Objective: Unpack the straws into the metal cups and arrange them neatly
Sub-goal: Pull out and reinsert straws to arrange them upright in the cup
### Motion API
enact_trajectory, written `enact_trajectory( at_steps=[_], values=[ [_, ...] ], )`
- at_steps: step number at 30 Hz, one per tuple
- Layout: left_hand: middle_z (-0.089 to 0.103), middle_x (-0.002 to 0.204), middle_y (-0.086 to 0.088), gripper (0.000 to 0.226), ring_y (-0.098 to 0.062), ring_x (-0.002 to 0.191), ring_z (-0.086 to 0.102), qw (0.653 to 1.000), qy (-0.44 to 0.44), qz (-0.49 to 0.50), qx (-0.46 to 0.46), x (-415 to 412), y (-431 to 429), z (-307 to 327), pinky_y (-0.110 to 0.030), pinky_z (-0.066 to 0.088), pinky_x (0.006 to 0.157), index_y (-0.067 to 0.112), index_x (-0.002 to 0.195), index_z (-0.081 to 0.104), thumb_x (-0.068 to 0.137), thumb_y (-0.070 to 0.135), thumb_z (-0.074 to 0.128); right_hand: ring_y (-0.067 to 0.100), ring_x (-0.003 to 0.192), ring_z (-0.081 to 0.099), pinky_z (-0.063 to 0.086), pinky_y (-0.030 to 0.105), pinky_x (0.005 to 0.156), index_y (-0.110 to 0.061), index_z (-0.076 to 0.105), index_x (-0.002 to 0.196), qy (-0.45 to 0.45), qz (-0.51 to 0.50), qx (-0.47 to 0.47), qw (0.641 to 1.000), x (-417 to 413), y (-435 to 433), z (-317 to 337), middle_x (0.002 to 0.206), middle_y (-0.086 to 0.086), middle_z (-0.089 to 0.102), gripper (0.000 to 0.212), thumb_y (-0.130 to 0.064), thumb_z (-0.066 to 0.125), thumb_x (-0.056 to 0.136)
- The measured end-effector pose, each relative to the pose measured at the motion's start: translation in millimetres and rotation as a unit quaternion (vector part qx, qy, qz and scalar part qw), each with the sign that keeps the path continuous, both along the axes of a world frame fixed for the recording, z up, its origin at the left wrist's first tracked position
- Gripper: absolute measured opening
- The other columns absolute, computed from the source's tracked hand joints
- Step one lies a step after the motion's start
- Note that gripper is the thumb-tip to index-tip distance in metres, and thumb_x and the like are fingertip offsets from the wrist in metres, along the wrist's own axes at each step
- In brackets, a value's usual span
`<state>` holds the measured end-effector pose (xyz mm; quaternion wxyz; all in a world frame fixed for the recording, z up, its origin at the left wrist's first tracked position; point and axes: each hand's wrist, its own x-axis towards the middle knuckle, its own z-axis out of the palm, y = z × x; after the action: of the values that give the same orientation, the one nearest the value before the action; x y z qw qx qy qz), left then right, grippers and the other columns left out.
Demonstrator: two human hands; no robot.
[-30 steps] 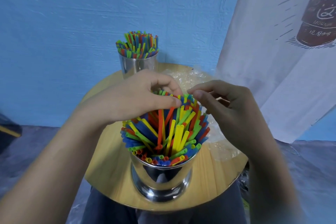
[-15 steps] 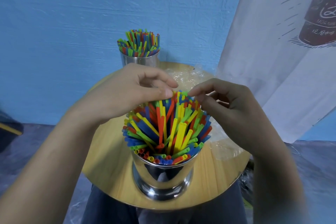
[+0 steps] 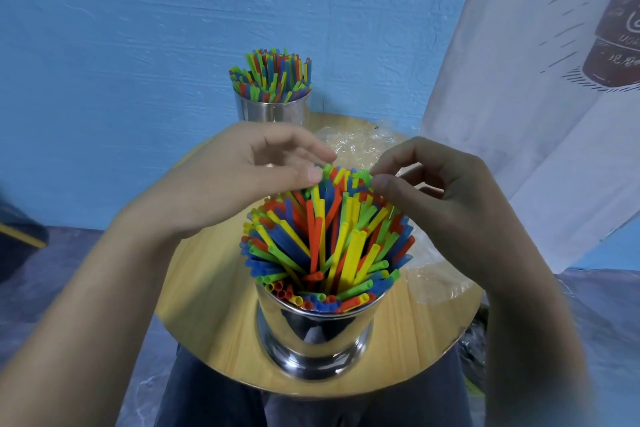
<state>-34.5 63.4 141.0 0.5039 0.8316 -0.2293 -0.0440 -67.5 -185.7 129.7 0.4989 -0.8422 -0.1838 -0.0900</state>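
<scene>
The straws [image 3: 329,236] fan out of the near cup [image 3: 311,333] on the table [image 3: 207,305]. The left hand [image 3: 242,180], fingers half curled, rests its thumb on their far tips; a grip cannot be confirmed. The right hand [image 3: 450,204] pinches 1 green tip. Risk: a sideways tug tips the crowded cup or flicks straws out.

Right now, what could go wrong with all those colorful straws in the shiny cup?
1. The straws fan out and lean over the near cup's rim, so a nudge from the left hand or right hand at their tips might spill some.
2. That cup stands close to the table's near edge; a hard push toward the person could tip it off.
</scene>
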Motion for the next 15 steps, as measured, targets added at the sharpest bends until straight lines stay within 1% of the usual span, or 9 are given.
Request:
enact_trajectory(
  at_steps=[3,4,8,10,12,15],
  values=[
    [0.072,0.100,0.010,0.014,-0.014,0.098,0.071,0.999,-0.037,-0.010,0.020,0.0,-9.1,6.0,-0.049,0.055,0.096,0.035,0.095,0.075,0.081,0.039,0.076,0.014,0.095,0.067,0.058,0.035,0.075,-0.037,0.071,0.089,-0.002,0.006,-0.011,1.000,0.1,0.9,-0.1,0.096,-0.014,0.071,0.019,-0.023,0.063,0.099],
    [0.071,0.100,0.010,0.012,-0.014,0.099,0.069,0.998,-0.051,-0.020,0.030,0.4,-12.0,7.5,-0.048,0.053,0.098,0.033,0.092,0.075,0.081,0.039,0.076,0.014,0.096,0.067,0.058,0.036,0.075,-0.037,0.072,0.090,-0.001,0.008,-0.016,1.000,0.1,0.9,-0.2,0.096,-0.014,0.071,0.019,-0.023,0.062,0.099],
    [0.068,0.101,0.011,0.010,-0.007,0.105,0.065,0.995,-0.079,-0.039,0.056,3.1,-20.1,9.2,-0.038,0.049,0.101,0.034,0.089,0.075,0.080,0.040,0.076,0.011,0.097,0.067,0.059,0.038,0.078,-0.037,0.073,0.090,0.003,0.004,-0.025,1.000,0.1,0.1,-0.9,0.097,-0.015,0.071,0.021,-0.024,0.060,0.100],
    [0.068,0.102,0.013,0.010,-0.005,0.107,0.064,0.994,-0.082,-0.037,0.061,4.7,-21.9,8.2,-0.037,0.048,0.102,0.036,0.088,0.075,0.080,0.042,0.076,0.011,0.099,0.068,0.059,0.040,0.078,-0.038,0.074,0.091,0.004,0.004,-0.026,1.000,0.0,-0.3,-1.6,0.098,-0.015,0.071,0.022,-0.028,0.059,0.102],
    [0.069,0.103,0.012,0.011,-0.004,0.108,0.064,0.994,-0.081,-0.036,0.064,5.6,-23.4,7.7,-0.036,0.047,0.102,0.036,0.088,0.074,0.080,0.042,0.077,0.011,0.100,0.068,0.060,0.042,0.079,-0.040,0.075,0.091,0.007,0.005,-0.022,1.000,0.2,-0.6,-2.5,0.099,-0.016,0.072,0.021,-0.035,0.056,0.097],
    [0.072,0.101,0.014,0.014,-0.001,0.106,0.065,0.995,-0.077,-0.031,0.058,5.3,-24.6,8.1,-0.028,0.048,0.098,0.034,0.089,0.072,0.082,0.033,0.085,0.012,0.101,0.068,0.060,0.044,0.080,-0.042,0.075,0.091,0.012,0.013,-0.015,1.000,-0.2,-1.5,-3.1,0.100,-0.015,0.072,0.021,-0.036,0.054,0.095]
  ],
)
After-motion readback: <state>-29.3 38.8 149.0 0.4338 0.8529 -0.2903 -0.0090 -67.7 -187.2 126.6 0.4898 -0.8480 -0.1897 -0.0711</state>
